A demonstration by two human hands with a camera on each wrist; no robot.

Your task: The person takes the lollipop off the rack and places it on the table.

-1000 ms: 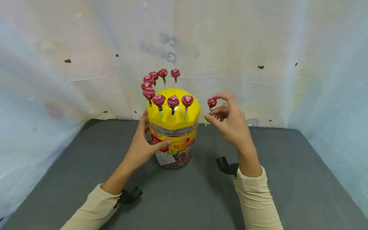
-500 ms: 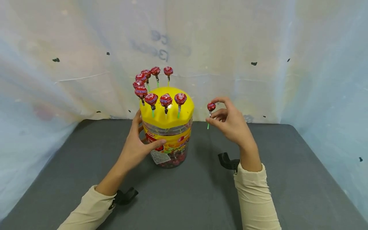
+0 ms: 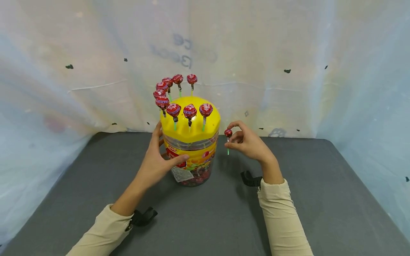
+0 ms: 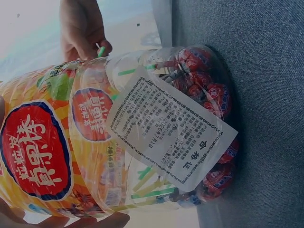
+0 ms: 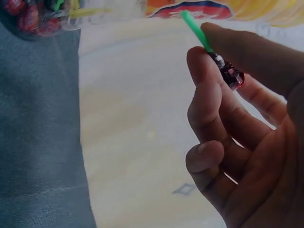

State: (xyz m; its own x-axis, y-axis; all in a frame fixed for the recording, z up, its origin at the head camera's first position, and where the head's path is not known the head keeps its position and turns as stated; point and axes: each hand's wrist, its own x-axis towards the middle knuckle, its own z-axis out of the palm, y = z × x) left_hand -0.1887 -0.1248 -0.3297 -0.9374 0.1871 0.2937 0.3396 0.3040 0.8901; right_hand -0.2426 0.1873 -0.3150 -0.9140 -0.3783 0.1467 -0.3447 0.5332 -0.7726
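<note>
A clear plastic jar (image 3: 202, 160) with a colourful fruit label and yellow lid (image 3: 209, 124) stands upright on the table. Several red-wrapped lollipops (image 3: 190, 111) stand upright in the lid, along its left side, front and back. My left hand (image 3: 154, 160) grips the jar's left side, thumb across the front, other fingers partly hidden behind. Just right of the jar, my right hand (image 3: 249, 143) pinches another lollipop (image 3: 228, 133), its head up. In the right wrist view its green stick (image 5: 197, 31) pokes out past the fingertips. More wrapped lollipops (image 4: 219, 97) lie inside the jar's bottom.
A white printed paper slip (image 4: 171, 128) sits on the jar's lower side. The dark grey table (image 3: 205, 220) reaches back to a pale hanging sheet (image 3: 256, 46), with similar sheeting at both sides. Each wrist carries a black camera mount (image 3: 144, 217).
My right hand, still pinching the lollipop, has come down and in toward the jar's side. The left hand keeps its grip on the jar. The head view has shifted slightly.
</note>
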